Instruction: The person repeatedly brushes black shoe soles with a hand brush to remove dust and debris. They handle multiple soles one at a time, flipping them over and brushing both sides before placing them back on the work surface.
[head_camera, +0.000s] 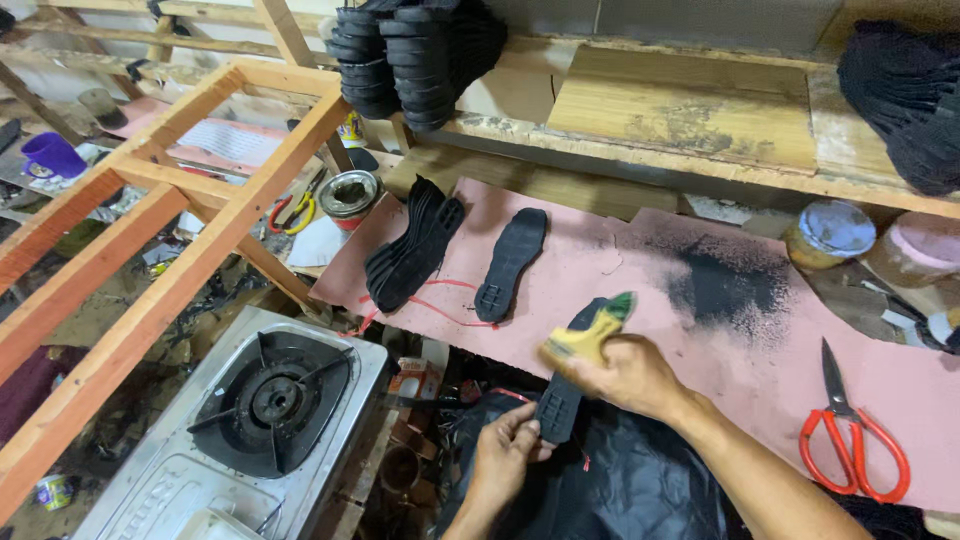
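Low in the middle of the frame: black shoe sole (562, 395) pinched at its bottom end by left hand (503, 452), kept steady. Yellow sponge (588, 333) squeezed tight in right hand (625, 375), pressed on sole's top for rubbing. More soles (412, 243) piled aside, upper middle, on pink sheet (640, 290).

The left hand (505, 452) gripped the lower end of a black shoe sole (562, 400), while the right hand (625, 375) pressed a yellow-green sponge (590, 330) against its upper part. On the pink-covered bench (620, 270) lay a single sole (510, 262), a fanned stack of soles (412, 245) and red-handled scissors (850, 440). A gas stove (270, 400) stood lower left.
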